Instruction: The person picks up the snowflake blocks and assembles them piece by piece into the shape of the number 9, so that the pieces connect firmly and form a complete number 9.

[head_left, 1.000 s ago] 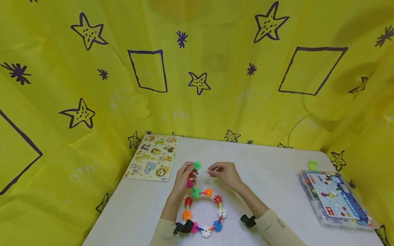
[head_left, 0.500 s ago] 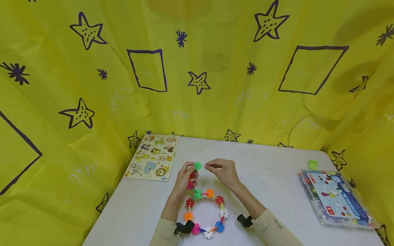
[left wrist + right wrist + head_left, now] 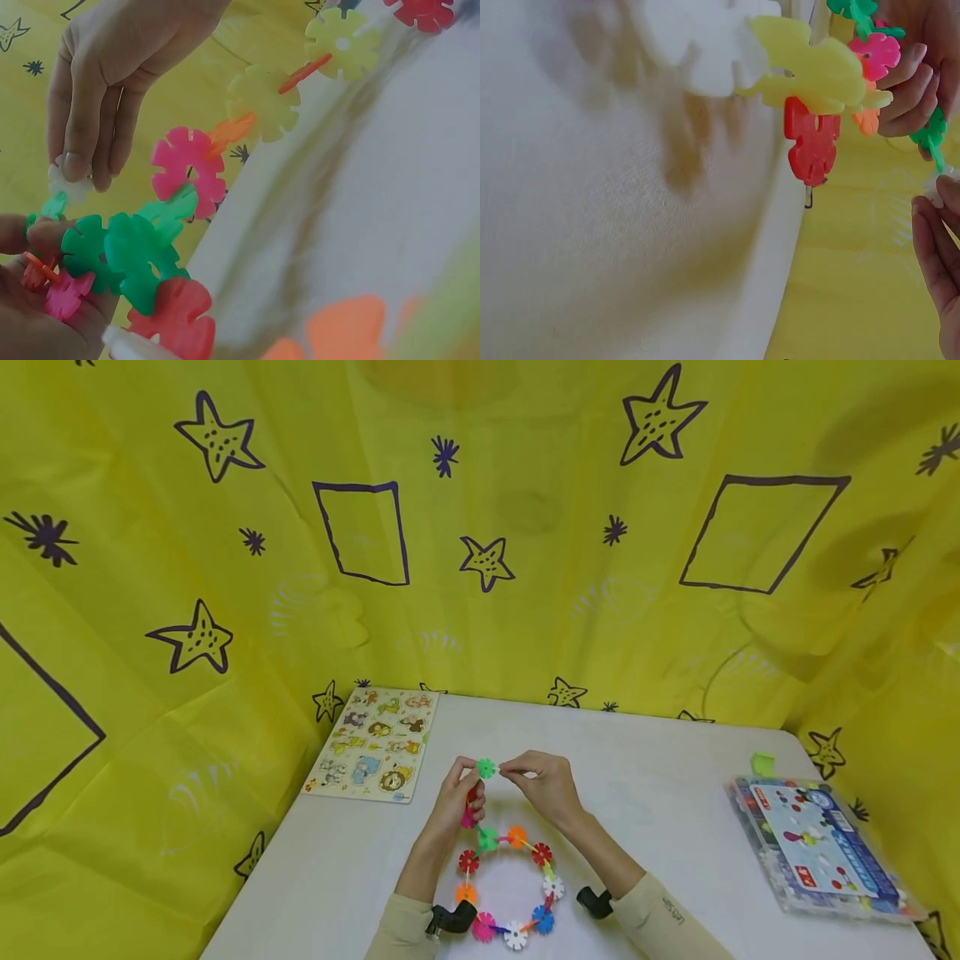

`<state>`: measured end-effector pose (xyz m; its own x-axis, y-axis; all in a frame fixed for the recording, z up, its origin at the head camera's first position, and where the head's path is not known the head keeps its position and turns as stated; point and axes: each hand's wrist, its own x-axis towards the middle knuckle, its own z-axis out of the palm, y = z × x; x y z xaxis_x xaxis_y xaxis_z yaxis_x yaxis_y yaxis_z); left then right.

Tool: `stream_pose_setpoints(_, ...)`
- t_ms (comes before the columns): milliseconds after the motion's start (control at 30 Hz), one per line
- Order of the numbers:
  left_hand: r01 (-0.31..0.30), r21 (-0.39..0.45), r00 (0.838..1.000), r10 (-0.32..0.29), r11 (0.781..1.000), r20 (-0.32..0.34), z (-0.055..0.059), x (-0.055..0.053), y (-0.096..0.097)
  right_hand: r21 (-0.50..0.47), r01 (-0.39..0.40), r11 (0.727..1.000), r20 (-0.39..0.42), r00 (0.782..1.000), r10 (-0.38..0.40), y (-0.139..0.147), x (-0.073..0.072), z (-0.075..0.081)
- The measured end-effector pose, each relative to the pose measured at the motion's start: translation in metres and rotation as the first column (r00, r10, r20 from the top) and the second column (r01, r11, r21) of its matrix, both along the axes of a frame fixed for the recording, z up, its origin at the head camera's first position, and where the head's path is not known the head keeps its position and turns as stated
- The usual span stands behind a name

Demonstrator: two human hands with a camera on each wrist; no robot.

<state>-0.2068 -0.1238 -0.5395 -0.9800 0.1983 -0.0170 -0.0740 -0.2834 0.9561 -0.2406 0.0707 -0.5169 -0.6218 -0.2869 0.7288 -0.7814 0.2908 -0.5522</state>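
Between thumb and fingers my left hand (image 3: 452, 806) pinches a green snowflake disc (image 3: 486, 768), a flat notched plastic piece. More linked discs hang below it, red and pink, partly hidden by the fingers. They lead into a ring of colourful interlocking discs (image 3: 542, 854) under the hands. My right hand (image 3: 553, 783) pinches a white snowflake disc (image 3: 66, 182) by its edge. In the left wrist view the white disc meets the edge of the green disc. The right wrist view shows the white disc (image 3: 934, 191) just below the green one.
An animal picture puzzle board (image 3: 375, 743) lies at the table's back left. On the right is a clear plastic case (image 3: 821, 843) with a printed cover, and a small green piece (image 3: 762, 763) is behind it. A yellow patterned curtain (image 3: 525, 635) surrounds the white table (image 3: 660, 777).
My right hand has moved left, bringing the white disc up to the green one. The disc ring has shifted slightly right and toward me. The left hand keeps its pinch.
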Motion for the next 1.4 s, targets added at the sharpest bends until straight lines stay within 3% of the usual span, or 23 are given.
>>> stream_pose_setpoints(533,0.079,-0.048,0.997,-0.080,0.996,-0.015,-0.001,0.000,0.006,0.017,0.039,0.999,-0.042,0.998,-0.038,0.006,0.000,-0.007)
stream_pose_setpoints(767,0.077,-0.198,0.994,-0.090,0.977,-0.060,0.002,0.003,0.001,0.018,0.064,0.998,-0.020,0.998,-0.063,0.012,0.001,-0.009)
stream_pose_setpoints(933,0.060,-0.316,0.998,-0.065,0.947,-0.006,0.004,0.012,-0.005,0.015,0.119,0.993,0.023,0.993,-0.120,0.020,0.002,-0.009)
stream_pose_setpoints(1033,0.107,-0.362,0.994,-0.092,0.926,0.058,0.005,0.021,-0.010,0.017,0.166,0.986,0.040,0.985,-0.166,0.025,0.002,-0.007)
stream_pose_setpoints(1133,0.193,-0.405,0.981,-0.160,0.894,0.113,0.006,0.032,-0.016,0.016,0.211,0.977,0.058,0.976,-0.212,0.030,0.002,-0.005)
stream_pose_setpoints(1333,0.300,-0.578,0.954,-0.251,0.759,0.165,0.005,0.054,-0.024,0.010,0.287,0.958,0.107,0.952,-0.286,0.036,0.001,-0.003)
stream_pose_setpoints(1400,0.310,-0.607,0.950,-0.267,0.731,0.164,0.005,0.059,-0.025,0.006,0.304,0.953,0.147,0.942,-0.302,0.037,0.001,-0.002)
